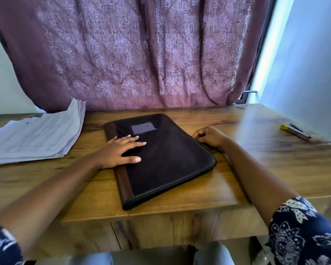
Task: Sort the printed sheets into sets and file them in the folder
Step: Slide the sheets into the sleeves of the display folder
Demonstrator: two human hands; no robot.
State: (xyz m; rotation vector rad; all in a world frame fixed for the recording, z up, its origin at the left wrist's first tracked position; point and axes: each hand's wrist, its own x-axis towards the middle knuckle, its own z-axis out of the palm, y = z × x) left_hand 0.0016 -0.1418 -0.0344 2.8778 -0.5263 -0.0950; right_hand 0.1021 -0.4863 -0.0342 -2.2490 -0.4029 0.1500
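Sleeve [302, 232]; left hand [118, 152] flat on folder [170, 159], grip open; right hand [210, 137] curled at edge, grip unclear; sheets [36, 136] beside.

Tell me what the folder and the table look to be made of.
The folder looks like matte black woven fabric with a stitched edge; its spine strip looks like smooth brown leather or imitation. The table is wood, seemingly varnished: visible grain, bright glare.

- Printed sheets [36, 134], stack at left of table: rows of fine print and ruled form lines show, all too small and blurred to read.
- Folder [166, 159]: pale rectangular label window on the cover, with nothing legible in it.
- Yellow-tipped tool [295, 131], far right: no marking can be made out.
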